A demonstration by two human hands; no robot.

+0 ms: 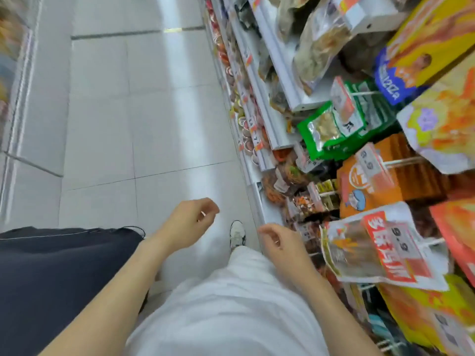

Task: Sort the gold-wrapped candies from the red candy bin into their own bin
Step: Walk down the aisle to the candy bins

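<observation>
No candy bin and no gold-wrapped or red candies are in view. I look down a shop aisle. My left hand (189, 223) hangs in front of me over the floor, fingers loosely curled, holding nothing. My right hand (279, 241) hangs close to the shelf edge on the right, fingers also loosely curled and empty. Below them are my white trousers and one white shoe (237, 233).
Shelves (267, 109) packed with hanging snack bags and price tags run along the right side. A white tiled floor (144, 119) stretches ahead. A dark garment (51, 278) fills the lower left. Another fixture stands at the far left.
</observation>
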